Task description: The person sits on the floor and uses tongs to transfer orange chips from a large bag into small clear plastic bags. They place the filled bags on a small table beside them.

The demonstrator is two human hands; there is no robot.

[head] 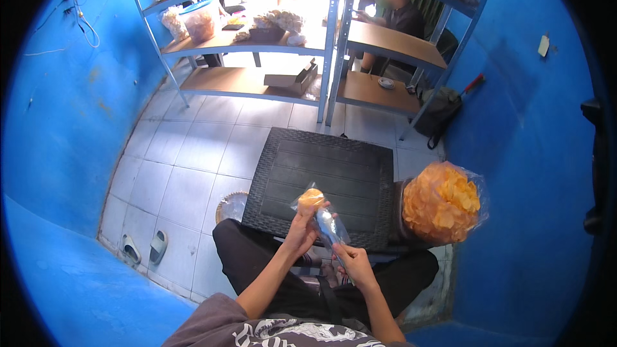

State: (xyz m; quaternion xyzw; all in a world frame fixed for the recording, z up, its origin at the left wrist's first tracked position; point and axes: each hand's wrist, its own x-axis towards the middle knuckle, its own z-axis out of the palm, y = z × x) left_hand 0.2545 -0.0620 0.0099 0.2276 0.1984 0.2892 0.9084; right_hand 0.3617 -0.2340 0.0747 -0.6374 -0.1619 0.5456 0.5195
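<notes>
Above the near edge of a black wicker-pattern table, my left hand holds a small clear plastic bag with yellow-orange chips in it. To the right and lower, my right hand grips the lower part of a clear plastic sleeve or bag with something bluish-white and shiny inside; what this is cannot be told. Its upper end touches or nearly touches the chip bag at my left hand. A large open clear bag of orange-yellow chips stands just right of the table.
Metal shelves with wooden boards stand beyond the table, holding snack bags, a clear bucket and an open cardboard box. A person sits behind them. Slippers and a round basket lie left, a backpack right.
</notes>
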